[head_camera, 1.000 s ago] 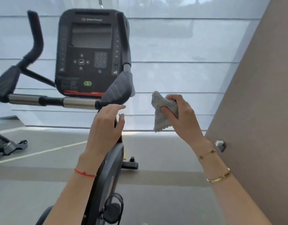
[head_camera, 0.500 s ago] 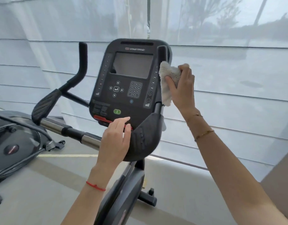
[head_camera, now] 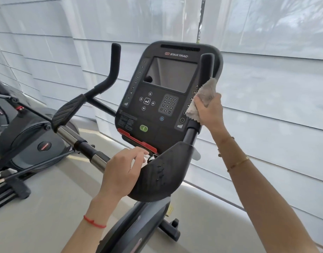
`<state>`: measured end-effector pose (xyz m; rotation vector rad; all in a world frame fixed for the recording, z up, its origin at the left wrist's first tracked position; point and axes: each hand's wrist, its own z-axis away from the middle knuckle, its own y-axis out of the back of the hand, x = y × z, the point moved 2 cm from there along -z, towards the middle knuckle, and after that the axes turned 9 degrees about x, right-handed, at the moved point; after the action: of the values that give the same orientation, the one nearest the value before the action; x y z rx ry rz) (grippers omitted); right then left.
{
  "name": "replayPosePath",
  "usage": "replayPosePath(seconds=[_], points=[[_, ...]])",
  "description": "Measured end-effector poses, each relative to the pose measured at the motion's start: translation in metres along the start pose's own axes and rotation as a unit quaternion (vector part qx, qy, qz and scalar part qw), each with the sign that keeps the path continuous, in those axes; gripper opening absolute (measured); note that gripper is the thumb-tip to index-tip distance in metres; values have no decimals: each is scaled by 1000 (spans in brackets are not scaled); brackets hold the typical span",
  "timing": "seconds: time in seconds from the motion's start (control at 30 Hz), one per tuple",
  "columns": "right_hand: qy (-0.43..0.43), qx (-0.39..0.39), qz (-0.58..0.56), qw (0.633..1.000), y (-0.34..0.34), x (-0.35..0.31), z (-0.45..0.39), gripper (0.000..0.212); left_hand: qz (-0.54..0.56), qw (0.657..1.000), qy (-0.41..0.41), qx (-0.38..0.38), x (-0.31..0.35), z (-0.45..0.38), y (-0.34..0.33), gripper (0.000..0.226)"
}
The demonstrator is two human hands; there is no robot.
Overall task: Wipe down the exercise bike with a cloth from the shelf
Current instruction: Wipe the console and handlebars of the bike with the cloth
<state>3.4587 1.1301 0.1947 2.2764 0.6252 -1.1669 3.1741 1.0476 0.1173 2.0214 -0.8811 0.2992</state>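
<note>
Pale window blinds (head_camera: pixel 266 106) back the exercise bike (head_camera: pixel 164 106), where the left hand (head_camera: pixel 120 170) rests loosely open below its console (head_camera: pixel 168 92) while the right hand (head_camera: pixel 209 110) clamps the cloth (head_camera: pixel 204 95) around the right upright grip (head_camera: pixel 205 70), wiping underway, likely sliding along it next.

Grey crumpled cloth (head_camera: pixel 204 99): nubbly, matt terry, frayed edge.
Black plastic bike console (head_camera: pixel 162 99): smooth, satin; screen glossy.
Black padded armrest (head_camera: pixel 157 174): matt, finely textured.
Silver metal handlebar tube (head_camera: pixel 67 136): polished, shiny.
Black upright grip, upper centre (head_camera: pixel 113 64): matt, rubbery.
</note>
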Motion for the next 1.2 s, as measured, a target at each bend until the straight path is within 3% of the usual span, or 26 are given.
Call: replayPosePath(seconds=[0.17,0.33,0.47,0.63,0.73,0.83,0.9,1.0,1.2], points=[[172,56,22,983,-2,-53,-45,54,-7,1000,6,1,1,1,0,42],[191,109,-15,976,-7,-64,-51,57,-8,1000,17,6,1,3,0,41],[140,118,-63,981,-4,-54,-43,56,-11,1000,21,1,2,4,1,41],[4,5,-76,997,-1,-7,-18,53,7,1000,19,16,5,5,4,41],[-114,-63,-125,984,-3,21,1,60,6,999,6,45,4,5,6,39],[-143,-67,-121,980,-4,22,7,67,4,999,-1,47,-5,4,10,37],[-106,-37,-57,992,-3,9,7,59,8,999,4,38,-12,1,13,38],[40,29,21,999,1,-27,-8,51,4,1000,1,19,-19,0,15,38],[241,120,131,954,-8,-91,-62,38,-27,1000,-5,8,-23,2,12,47]])
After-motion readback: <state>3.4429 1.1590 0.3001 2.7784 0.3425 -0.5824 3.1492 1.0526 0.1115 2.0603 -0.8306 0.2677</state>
